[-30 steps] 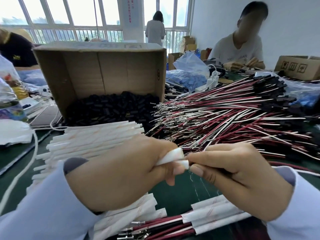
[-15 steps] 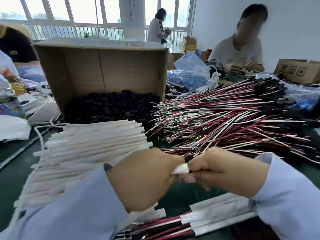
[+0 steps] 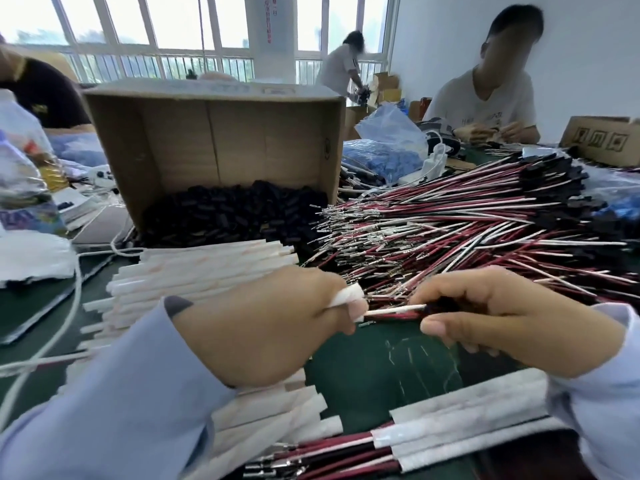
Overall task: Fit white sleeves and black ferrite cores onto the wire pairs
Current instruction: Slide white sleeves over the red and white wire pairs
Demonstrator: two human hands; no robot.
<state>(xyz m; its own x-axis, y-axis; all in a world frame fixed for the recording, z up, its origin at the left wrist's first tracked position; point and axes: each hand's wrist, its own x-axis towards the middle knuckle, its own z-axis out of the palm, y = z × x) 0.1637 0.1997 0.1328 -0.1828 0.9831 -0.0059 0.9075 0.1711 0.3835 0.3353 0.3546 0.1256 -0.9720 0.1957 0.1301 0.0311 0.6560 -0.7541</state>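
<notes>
While left hand (image 3: 263,323) pinches white sleeve (image 3: 348,296), right hand (image 3: 502,317) fingers clasp wire pair (image 3: 394,311), carton (image 3: 602,140) print unreadable

My left hand (image 3: 263,327) pinches a white, flattened sleeve (image 3: 349,295), its end just beside the tip of the red-and-white pair (image 3: 394,311) held level in my right hand (image 3: 491,317). Spare sleeves (image 3: 207,271) lie stacked on the desk (image 3: 363,372), black cores (image 3: 235,216) behind (a heap), sleeved pairs (image 3: 450,434) along the near edge.
</notes>
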